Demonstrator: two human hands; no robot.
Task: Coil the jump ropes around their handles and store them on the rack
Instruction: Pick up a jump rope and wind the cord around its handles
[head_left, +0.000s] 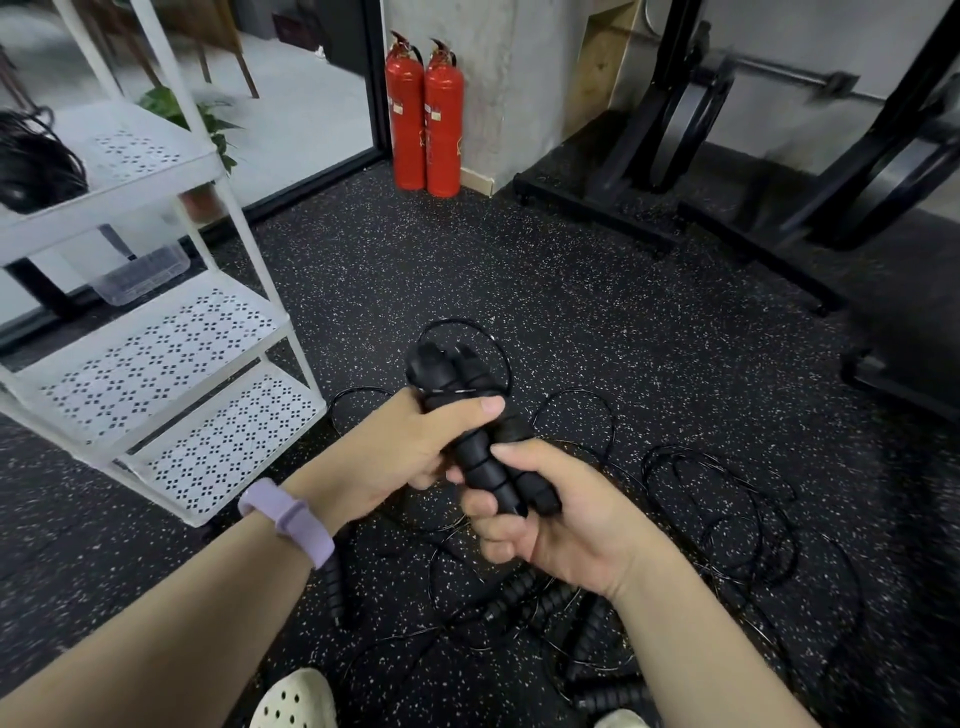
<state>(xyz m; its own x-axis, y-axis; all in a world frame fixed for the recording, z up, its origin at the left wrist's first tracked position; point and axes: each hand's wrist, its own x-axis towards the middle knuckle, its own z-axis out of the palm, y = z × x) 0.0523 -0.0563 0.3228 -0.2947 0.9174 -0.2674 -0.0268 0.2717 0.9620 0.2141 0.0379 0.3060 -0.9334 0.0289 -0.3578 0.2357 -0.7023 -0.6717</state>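
A white perforated-metal rack (171, 332) with three tiers stands at left, a black coiled rope (31, 161) on its top shelf. The left hand (395, 452), above a lilac wristband (291, 519), and the right hand (561, 514) both clench two ribbed black handles (483, 467) side by side. Loose jump ropes (727, 514) sprawl on speckled rubber floor (571, 291). Two red fire extinguishers (423, 117) stand behind, labels unreadable.

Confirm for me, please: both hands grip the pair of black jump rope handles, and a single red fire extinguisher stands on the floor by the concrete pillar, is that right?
Not quite. The head view shows two red fire extinguishers side by side on the floor by the concrete pillar, not one. The rest holds: the left hand and right hand both grip the pair of black jump rope handles.
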